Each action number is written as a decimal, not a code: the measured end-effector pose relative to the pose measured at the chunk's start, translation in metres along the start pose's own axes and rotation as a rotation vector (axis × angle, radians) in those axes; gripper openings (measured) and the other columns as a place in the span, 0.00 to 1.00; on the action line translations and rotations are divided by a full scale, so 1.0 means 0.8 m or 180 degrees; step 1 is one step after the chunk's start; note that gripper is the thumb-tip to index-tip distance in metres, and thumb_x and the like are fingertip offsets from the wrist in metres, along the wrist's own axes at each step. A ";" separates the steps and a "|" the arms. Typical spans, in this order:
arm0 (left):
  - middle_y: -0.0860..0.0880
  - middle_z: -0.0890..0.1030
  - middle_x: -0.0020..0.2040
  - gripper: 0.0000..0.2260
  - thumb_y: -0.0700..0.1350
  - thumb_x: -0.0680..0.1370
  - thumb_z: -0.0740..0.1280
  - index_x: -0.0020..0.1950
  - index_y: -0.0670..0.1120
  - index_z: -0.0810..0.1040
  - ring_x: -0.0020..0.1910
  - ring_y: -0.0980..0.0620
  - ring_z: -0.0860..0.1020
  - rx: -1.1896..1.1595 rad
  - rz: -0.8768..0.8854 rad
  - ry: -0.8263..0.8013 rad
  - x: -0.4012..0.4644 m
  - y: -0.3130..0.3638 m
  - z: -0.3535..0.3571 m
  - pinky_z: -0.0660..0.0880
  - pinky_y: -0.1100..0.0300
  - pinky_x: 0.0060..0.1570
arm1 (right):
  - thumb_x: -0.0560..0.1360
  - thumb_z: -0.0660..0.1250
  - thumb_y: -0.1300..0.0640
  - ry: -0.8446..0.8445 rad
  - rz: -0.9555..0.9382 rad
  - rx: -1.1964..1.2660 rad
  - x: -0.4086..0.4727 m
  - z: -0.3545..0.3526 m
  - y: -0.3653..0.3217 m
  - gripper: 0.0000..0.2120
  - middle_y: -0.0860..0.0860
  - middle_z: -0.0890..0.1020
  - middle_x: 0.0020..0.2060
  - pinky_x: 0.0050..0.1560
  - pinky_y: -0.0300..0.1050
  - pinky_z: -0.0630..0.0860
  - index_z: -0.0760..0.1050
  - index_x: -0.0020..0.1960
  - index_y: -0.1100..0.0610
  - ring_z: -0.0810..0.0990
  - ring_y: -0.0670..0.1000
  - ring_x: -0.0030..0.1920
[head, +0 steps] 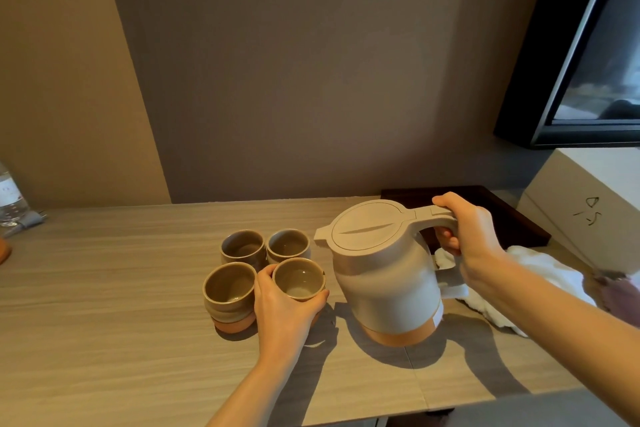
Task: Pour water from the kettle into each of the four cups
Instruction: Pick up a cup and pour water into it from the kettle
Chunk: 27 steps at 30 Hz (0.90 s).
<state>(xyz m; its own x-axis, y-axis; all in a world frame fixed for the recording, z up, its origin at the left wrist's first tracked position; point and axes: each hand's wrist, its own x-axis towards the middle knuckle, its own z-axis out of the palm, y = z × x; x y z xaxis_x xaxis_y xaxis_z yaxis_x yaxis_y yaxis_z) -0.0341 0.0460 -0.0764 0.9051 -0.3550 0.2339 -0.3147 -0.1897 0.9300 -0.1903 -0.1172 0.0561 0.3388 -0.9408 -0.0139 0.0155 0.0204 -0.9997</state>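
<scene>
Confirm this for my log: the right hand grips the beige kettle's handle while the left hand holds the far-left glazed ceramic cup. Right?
Not quite. In the head view the left hand holds the near-right glazed ceramic cup, nearest the beige kettle. The right hand does grip the kettle's handle.

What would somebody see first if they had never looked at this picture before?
Probably the big pale grey kettle with an orange base, right of the middle of the wooden table, its handle gripped by the right hand. Next, the four small brown-glazed ceramic cups bunched in a square just left of it, with the left hand holding the near right one. A dark screen hangs on the wall at the top right.
</scene>
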 end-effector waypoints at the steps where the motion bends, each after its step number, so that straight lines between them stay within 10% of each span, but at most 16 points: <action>1: 0.52 0.73 0.62 0.40 0.50 0.60 0.83 0.65 0.51 0.65 0.59 0.54 0.71 -0.0026 -0.0019 0.0040 0.000 -0.001 0.002 0.70 0.61 0.53 | 0.73 0.66 0.52 -0.0015 -0.0021 0.0023 0.000 -0.001 0.000 0.13 0.53 0.74 0.27 0.30 0.39 0.64 0.76 0.36 0.61 0.66 0.47 0.25; 27: 0.48 0.67 0.71 0.43 0.47 0.65 0.80 0.74 0.47 0.60 0.71 0.48 0.67 -0.0122 -0.0183 0.0250 -0.010 -0.013 0.020 0.66 0.60 0.62 | 0.73 0.67 0.52 -0.0055 -0.0071 0.0156 0.003 -0.005 0.013 0.14 0.50 0.75 0.23 0.29 0.38 0.65 0.76 0.34 0.62 0.69 0.43 0.19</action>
<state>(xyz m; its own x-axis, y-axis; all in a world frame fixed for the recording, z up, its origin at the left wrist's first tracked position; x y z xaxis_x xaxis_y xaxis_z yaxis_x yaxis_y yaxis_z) -0.0427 0.0360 -0.0928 0.9415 -0.2713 0.1998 -0.2517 -0.1720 0.9524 -0.1932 -0.1204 0.0460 0.3540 -0.9352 0.0091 0.0690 0.0164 -0.9975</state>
